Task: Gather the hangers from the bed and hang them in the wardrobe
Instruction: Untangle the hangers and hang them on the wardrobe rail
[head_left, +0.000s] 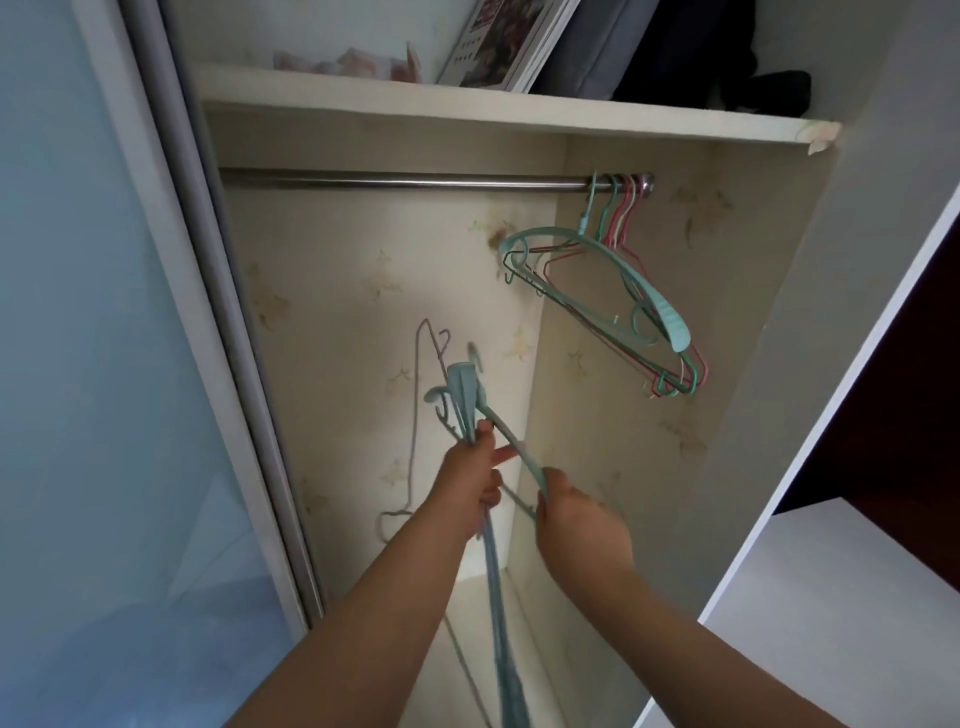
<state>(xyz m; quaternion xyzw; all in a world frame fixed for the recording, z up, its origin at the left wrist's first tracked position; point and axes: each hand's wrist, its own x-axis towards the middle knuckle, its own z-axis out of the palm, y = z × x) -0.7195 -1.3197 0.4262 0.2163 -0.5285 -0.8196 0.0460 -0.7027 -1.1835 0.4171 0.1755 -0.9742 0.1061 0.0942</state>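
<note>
Head view: approx. four plastic/wire hangers (623, 291) hung on steel wardrobe rail (405, 182); left hand (470, 480) fingers clamped on teal hanger bunch (462, 395), right hand (576, 525) fingers pinching one teal hanger (511, 441) free, several left to hang.

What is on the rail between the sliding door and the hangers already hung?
Nothing: in the head view the rail runs bare from the sliding door to the hung hangers bunched at its right end.

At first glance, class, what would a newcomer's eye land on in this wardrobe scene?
Probably the cluster of teal, red and cream hangers on the steel rail, bunched at its right end under the white shelf. Below, the left hand grips a bundle of pale blue hangers while the right hand pinches one teal plastic hanger from it.
</note>
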